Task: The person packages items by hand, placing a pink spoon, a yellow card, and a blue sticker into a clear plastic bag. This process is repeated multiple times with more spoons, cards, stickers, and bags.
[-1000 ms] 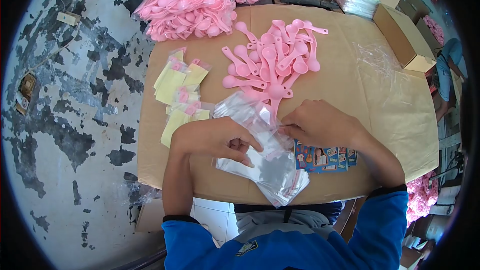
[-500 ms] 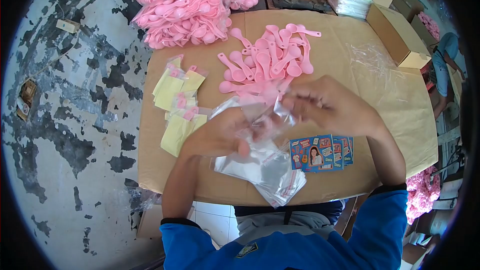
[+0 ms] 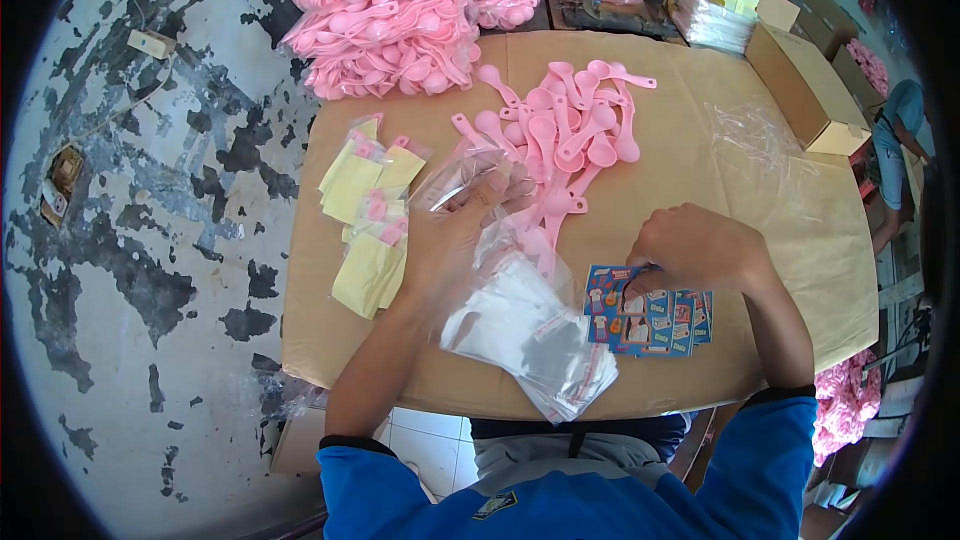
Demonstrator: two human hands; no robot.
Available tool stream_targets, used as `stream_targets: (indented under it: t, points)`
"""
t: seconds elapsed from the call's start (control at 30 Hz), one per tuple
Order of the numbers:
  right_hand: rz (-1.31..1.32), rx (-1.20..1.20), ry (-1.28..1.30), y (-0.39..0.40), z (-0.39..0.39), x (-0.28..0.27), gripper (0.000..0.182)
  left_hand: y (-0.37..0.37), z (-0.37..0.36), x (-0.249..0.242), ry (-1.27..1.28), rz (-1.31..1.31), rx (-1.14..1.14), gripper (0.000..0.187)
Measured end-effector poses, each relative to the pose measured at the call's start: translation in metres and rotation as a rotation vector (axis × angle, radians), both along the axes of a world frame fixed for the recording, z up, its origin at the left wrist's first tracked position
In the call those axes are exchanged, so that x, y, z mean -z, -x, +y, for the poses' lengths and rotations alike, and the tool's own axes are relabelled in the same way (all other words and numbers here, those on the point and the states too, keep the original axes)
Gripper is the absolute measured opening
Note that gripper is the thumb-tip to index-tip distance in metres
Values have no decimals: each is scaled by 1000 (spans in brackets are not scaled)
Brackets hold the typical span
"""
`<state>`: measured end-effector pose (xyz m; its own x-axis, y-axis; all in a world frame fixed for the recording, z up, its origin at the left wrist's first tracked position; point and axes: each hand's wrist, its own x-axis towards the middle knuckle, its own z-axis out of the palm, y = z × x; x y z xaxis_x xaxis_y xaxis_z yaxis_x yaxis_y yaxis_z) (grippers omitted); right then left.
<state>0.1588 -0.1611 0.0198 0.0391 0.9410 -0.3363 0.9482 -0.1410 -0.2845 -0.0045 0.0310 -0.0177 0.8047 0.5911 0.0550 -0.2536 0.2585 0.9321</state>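
My left hand (image 3: 458, 230) is closed on a clear plastic bag (image 3: 447, 178), held up over the left part of the table. Beneath it lies a stack of clear plastic bags (image 3: 520, 325), and pink measuring spoons (image 3: 545, 125) are piled just beyond. With thumb and fingers, my right hand (image 3: 695, 248) pinches the top edge of a blue printed card (image 3: 610, 325). That card looks blurred and overlaps the other blue cards (image 3: 702, 315) fanned out on the table.
Packed bags with yellow cards and pink spoons (image 3: 365, 265) lie at the left. Large bags of pink spoons (image 3: 385, 25) stand at the back left. A cardboard box (image 3: 805, 90) and crumpled clear plastic (image 3: 760, 135) are at the right. Another person (image 3: 893, 155) is at the far right.
My right hand has left the bag and moved down and right to the blue cards, gripping one. My left hand has turned upright and moved back slightly, keeping the plastic bag.
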Motion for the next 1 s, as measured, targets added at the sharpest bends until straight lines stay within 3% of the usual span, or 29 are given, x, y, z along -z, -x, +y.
stream_targets:
  t: [0.13, 0.23, 0.33, 0.43, 0.53, 0.63, 0.7, 0.83, 0.9, 1.0]
  points:
    - [24, 31, -305, -15, 0, -1, 22, -2, 3, 8, 64, -86, -13, 31]
    - [421, 405, -415, -17, 13, 2, 20, -4, 4, 10, 105, -126, -29, 34]
    - [819, 484, -456, 6, 23, 0, 20, -5, 2, 10, 55, -130, -2, 37]
    - [783, 369, -543, 14, 34, 13, 23, -3, -8, 9, -4, -86, 25, 39]
    - [733, 323, -437, 18, 35, 9, 21, -2, -13, 8, -16, -55, 21, 40]
    - [506, 37, -651, 9, 39, 22, 20, -3, -15, 9, -47, -18, -1, 37]
    - [572, 165, -594, 13, 36, 19, 19, -7, -17, 12, -112, -34, -22, 34]
    - [885, 410, -561, 23, 40, 20, 18, 0, -19, 2, 87, -28, 74, 26]
    - [870, 406, -529, 22, 40, 27, 18, -1, -20, -3, 142, -111, 59, 22]
    - [887, 411, -593, 26, 44, 32, 19, -2, -30, 9, 37, 6, 55, 22]
